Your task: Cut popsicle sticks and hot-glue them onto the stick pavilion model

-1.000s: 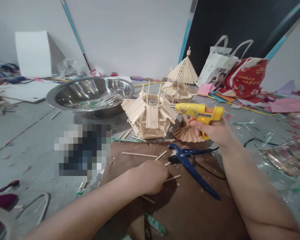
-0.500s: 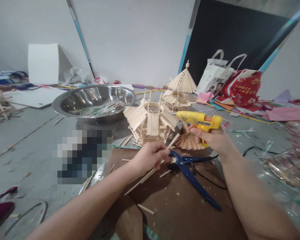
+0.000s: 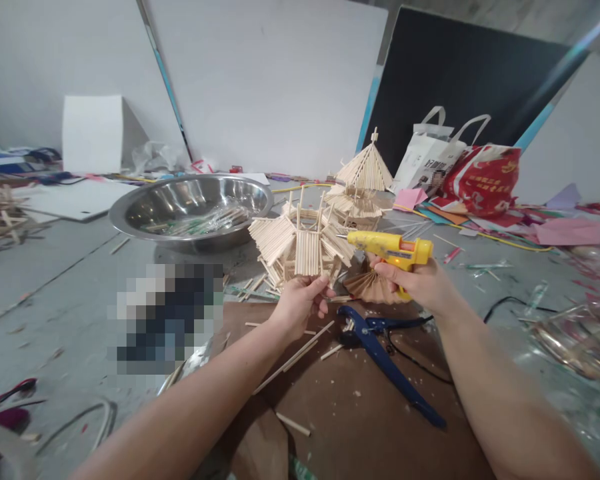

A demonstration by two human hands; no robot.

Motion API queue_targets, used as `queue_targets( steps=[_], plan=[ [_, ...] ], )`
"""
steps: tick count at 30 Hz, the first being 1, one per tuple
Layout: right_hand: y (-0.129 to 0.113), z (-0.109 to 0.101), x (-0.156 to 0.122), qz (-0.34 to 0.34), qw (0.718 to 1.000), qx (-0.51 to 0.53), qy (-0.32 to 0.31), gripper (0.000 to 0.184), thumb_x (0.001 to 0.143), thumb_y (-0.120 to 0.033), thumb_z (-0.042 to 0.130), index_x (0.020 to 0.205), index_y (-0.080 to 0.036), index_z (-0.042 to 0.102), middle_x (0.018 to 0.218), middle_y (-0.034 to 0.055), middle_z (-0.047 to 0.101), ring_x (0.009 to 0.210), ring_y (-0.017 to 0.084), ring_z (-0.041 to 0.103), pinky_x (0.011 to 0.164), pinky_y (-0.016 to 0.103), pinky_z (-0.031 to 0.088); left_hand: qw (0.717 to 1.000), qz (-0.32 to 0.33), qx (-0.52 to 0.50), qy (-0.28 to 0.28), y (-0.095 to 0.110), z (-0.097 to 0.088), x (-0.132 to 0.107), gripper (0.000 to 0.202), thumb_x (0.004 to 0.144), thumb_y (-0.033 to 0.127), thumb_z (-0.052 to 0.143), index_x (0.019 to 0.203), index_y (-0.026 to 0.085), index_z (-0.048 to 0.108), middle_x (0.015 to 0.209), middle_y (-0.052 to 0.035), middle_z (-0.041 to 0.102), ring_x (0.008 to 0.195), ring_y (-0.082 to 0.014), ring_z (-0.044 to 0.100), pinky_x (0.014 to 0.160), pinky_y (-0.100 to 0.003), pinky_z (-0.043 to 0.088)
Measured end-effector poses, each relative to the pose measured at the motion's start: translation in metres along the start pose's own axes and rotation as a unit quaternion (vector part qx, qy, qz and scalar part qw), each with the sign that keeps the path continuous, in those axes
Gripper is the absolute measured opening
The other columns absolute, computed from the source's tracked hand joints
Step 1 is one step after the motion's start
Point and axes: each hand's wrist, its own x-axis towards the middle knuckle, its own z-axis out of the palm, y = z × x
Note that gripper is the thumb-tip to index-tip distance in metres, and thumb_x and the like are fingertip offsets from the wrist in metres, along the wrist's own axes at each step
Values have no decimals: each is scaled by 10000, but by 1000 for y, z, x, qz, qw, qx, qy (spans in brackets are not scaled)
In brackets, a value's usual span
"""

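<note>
A pavilion model made of thin wooden sticks point(image 3: 275, 241) stands in front of me, with slanted roof panels and posts rising from its top. My left hand point(image 3: 303, 303) is closed at the lower edge of its front panel. The fingers pinch the bottom of a short wooden stick point(image 3: 322, 261) that lies along the panel's right edge. My right hand point(image 3: 414, 277) grips a yellow hot glue gun point(image 3: 387, 245), its nozzle pointing left near the right roof panel. Below the hands, a blue cutter point(image 3: 393, 370) rests on a brown board point(image 3: 360, 427) among loose sticks.
A steel basin point(image 3: 130, 230) with wrapped sticks stands at the left. Behind the model is a pointed stick roof point(image 3: 367, 170). A folded paper fan point(image 3: 375, 287) lies under the glue gun. Bags point(image 3: 485, 180) and coloured paper lie at the back right; a black cord crosses the board.
My left hand has moved forward and up, bringing the stick from above the cutter to the model's front panel. The glue gun has shifted slightly left and down in view.
</note>
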Motion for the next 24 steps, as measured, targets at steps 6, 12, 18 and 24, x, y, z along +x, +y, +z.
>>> queue_targets(
  steps=[6,12,18,24],
  plan=[
    [0,2,1,12,999,-36,-1,321,632,-458,606,775,-170,607,475,-36,523,403,100,483,409,226,405,1000,-4,-1,24,6,0,1,163,682,256,592,647,114,519,558,-12,581,315,-37,435,301,-169,333],
    [4,4,1,20,999,-31,-6,323,630,-460,606,778,-173,609,474,-31,523,406,106,491,413,239,429,999,4,-3,39,9,4,-3,152,674,238,583,633,111,510,559,-18,579,326,-43,444,306,-171,337],
    [2,9,2,-14,997,-71,2,288,640,-447,600,771,-191,620,611,12,606,499,132,546,449,250,447,999,11,-1,42,9,6,-4,136,685,232,561,649,115,501,555,-22,583,322,-48,441,307,-175,346],
    [3,13,5,-37,991,-132,10,293,659,-463,569,755,-192,626,631,28,631,623,187,592,487,265,446,999,12,-2,40,9,6,-3,133,673,225,568,659,113,499,546,-16,575,322,-50,443,305,-174,346]
  ],
)
